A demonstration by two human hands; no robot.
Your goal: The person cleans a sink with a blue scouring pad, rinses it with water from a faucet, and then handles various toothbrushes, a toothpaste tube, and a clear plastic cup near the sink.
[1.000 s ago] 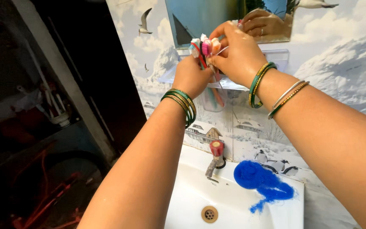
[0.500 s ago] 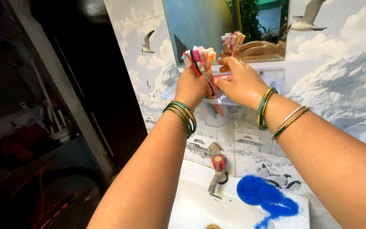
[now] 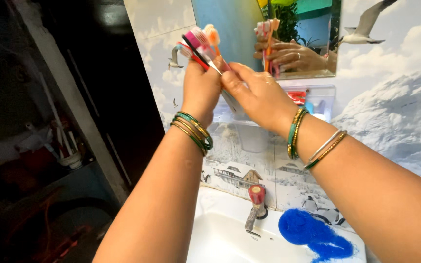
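My left hand (image 3: 200,87) grips a bunch of toothbrushes (image 3: 201,45) raised before the mirror (image 3: 230,24), and my right hand (image 3: 257,95) touches them with its fingers (image 3: 235,73). Below sit a red-topped tap (image 3: 255,204), the white sink (image 3: 220,241) and a blue scrubber (image 3: 313,234).

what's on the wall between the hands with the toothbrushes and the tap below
In the head view, a white cup in a wall holder sits under the hands, then picture tiles down to the red-topped tap.
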